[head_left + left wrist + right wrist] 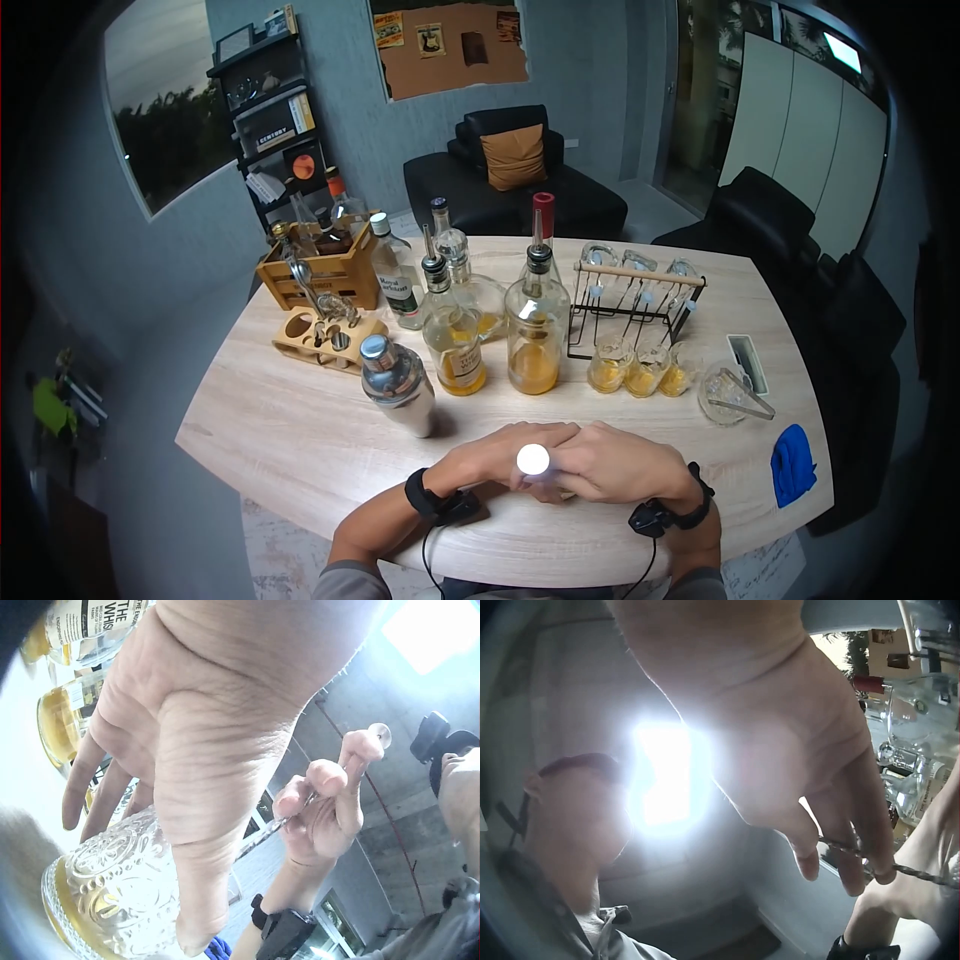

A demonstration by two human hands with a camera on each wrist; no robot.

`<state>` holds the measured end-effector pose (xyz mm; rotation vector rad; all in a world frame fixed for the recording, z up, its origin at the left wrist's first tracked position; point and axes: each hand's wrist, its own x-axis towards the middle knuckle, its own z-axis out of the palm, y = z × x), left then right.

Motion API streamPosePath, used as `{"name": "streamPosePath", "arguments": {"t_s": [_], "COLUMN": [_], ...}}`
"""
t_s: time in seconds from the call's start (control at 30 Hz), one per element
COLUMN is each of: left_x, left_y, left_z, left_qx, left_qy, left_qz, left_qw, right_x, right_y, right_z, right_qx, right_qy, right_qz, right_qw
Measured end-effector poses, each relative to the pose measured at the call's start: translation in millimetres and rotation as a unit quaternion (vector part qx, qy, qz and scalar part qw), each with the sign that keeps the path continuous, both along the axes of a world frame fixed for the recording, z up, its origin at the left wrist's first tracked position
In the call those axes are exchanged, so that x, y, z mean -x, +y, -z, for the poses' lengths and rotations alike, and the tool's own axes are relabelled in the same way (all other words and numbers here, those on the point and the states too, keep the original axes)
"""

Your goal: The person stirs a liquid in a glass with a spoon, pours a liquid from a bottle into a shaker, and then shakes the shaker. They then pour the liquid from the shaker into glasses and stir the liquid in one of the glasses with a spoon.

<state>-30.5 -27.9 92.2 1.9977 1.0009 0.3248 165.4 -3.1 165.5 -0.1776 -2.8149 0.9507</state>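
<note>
My left hand [500, 448] holds a patterned glass [112, 881] with amber liquid at its bottom, thumb on one side and fingers on the other. The glass stands close over the table, mostly hidden under my hands in the head view. With its fingers, my right hand [625, 462] pinches the twisted shaft of a bar spoon [919, 875], which slants down toward the glass. The spoon's round end disc [533, 460] shows bright above my hands. To the left of them stands a metal shaker [398, 385].
Spouted bottles [455, 345] stand beyond my hands, with a wooden crate [318, 270] of bottles behind at left. A wooden holder [350, 350] has bar tools. Right are a glass rack [640, 275], small glasses [645, 375], an ice bowl with tongs [730, 395] and a blue cloth [793, 467].
</note>
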Motion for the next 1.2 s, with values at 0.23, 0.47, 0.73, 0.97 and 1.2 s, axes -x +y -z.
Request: {"name": "streamPosePath", "arguments": {"t_s": [0.23, 0.47, 0.73, 0.97, 1.2], "left_x": [1.1, 0.2, 2.8, 1.2, 6.2], "left_y": [-5.4, -1.2, -5.7, -1.3, -10.3], "left_z": [28.2, -0.6, 19.6, 6.6, 3.9], "left_qx": [-0.036, -0.096, -0.007, -0.027, -0.179], "left_qy": [-0.072, -0.045, -0.111, -0.043, -0.193], "left_qz": [-0.031, 0.011, -0.019, 0.011, 0.006], "left_qw": [0.996, 0.994, 0.994, 0.999, 0.965], "right_x": [1.6, -1.7, 6.9, -3.7, 9.0], "right_y": [6.1, 0.2, 1.6, 3.3, -8.2], "right_z": [10.2, 3.3, 9.6, 6.2, 6.4], "right_qx": [-0.018, -0.037, 0.007, -0.027, -0.011], "right_qy": [-0.016, 0.022, -0.016, -0.015, 0.090], "right_qz": [0.134, 0.020, 0.113, 0.076, 0.057], "right_qw": [0.991, 0.999, 0.993, 0.997, 0.994]}}
